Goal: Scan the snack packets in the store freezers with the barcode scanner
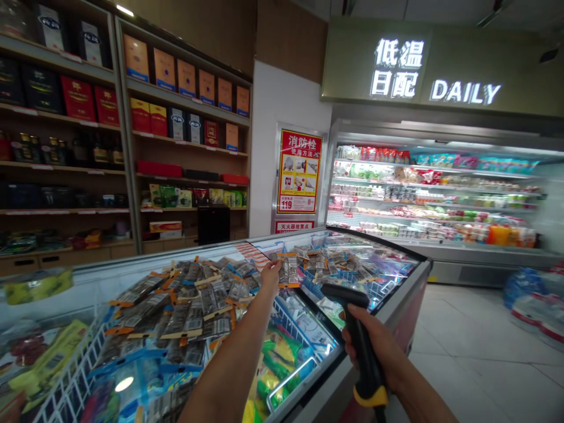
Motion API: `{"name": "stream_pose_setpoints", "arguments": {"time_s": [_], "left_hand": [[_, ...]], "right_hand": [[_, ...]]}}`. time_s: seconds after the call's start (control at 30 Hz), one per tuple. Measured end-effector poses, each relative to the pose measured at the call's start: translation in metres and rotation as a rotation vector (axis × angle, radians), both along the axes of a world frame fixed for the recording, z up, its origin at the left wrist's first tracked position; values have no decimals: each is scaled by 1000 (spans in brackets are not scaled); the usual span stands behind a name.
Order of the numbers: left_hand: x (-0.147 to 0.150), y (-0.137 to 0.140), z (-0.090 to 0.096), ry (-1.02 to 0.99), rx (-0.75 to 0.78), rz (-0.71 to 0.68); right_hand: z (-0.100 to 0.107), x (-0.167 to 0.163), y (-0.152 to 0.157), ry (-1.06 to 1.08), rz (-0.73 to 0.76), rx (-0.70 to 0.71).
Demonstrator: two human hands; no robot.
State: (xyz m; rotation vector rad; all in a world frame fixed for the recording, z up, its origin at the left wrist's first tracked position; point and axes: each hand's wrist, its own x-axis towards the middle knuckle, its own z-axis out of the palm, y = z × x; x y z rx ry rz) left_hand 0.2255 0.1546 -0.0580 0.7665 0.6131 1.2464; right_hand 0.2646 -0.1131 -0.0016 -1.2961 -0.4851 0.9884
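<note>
A small, flat packet of clear plastic with dark contents, a pale printed label and orange trim (289,272) is held up over the chest freezer, near its middle. The left hand (270,272) has its thumb and fingers pinched together on the packet's left edge, the arm stretched forward.

Just to the right and nearer, the right hand (381,339) is wrapped around the grip of a black handheld scanner with a yellow band near its base (361,346); the scanner's head points left, roughly toward the packet, and stands apart from it.

A broad heap of similar packets with orange and blue trim (207,296) spreads left of the left arm, with a smaller group of packets (328,261) to the right, beyond the scanner. Below the arm lie shiny green and yellow bags (279,355), and a white wire basket wall (70,373) slants at the lower left. All this sits within or over the long, grey-rimmed chest freezer (408,289).

Behind it are brown wooden shelves of boxes and bottles (189,97), a red and yellow fire-hydrant notice (299,170), and a lit, open-fronted refrigerated display (434,194) under a "DAILY" sign (465,91).
</note>
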Motion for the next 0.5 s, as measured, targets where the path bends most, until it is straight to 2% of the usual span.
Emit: {"name": "stream_pose_setpoints", "arguments": {"time_s": [0.27, 0.5], "left_hand": [[-3, 3, 0, 90, 51, 36], [-12, 4, -1, 417, 292, 186]], "right_hand": [[4, -9, 2, 38, 47, 7], [5, -9, 5, 17, 19, -18]]}}
